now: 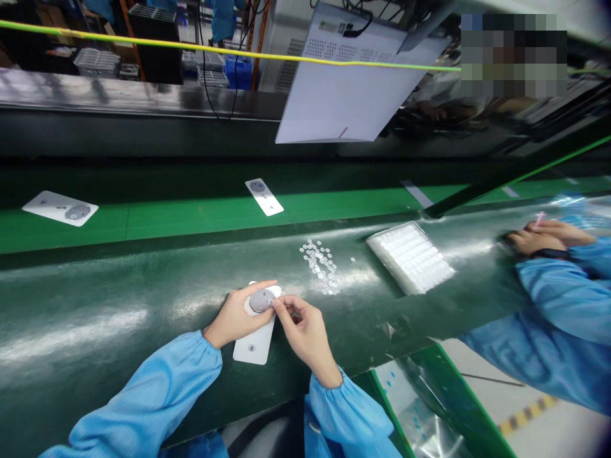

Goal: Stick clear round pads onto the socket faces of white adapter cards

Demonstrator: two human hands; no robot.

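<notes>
My left hand [238, 315] is closed around the upper part of a flat white panel [255, 352] lying on the green worktop. Between its thumb and fingers shows a grey oval part [261, 300] on the panel. At the right edge of that oval, the thumb and index finger of my right hand [307, 327] are pinched together. Whatever sits between those fingertips is too small to make out. Beyond my right hand lies a loose scatter of small clear round discs [318, 261].
A clear-wrapped white tray [413, 257] rests right of the discs. Behind, a green conveyor belt [191, 216] carries similar panels [264, 196]. A co-worker's hands [548, 236] are at the far right. A green-edged bin [470, 397] stands below; a monitor [344, 95] hangs above.
</notes>
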